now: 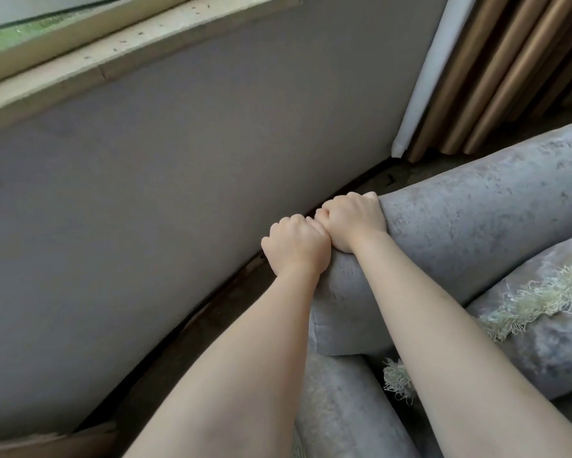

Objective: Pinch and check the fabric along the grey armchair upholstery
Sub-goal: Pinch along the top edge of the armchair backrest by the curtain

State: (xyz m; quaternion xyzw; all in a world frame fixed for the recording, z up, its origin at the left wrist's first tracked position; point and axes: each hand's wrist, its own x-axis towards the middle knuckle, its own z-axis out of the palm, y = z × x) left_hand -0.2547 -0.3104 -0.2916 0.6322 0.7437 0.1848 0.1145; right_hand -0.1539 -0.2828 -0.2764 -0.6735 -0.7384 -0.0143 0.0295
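The grey armchair (469,219) fills the right side, its rounded upholstered back running from the centre toward the upper right. My left hand (296,247) and my right hand (352,221) sit side by side on the outer edge of that back, knuckles up and touching each other. Both hands are closed on the grey fabric at the edge; the fingertips curl over the far side and are hidden. Both bare forearms reach up from the bottom of the view across the chair.
A grey wall (162,160) stands close to the chair's left, with a narrow dark floor gap (218,312) between. A window sill (112,54) runs along the top left. Brown curtains (509,71) hang at upper right. A fringed grey cushion (542,312) lies on the seat.
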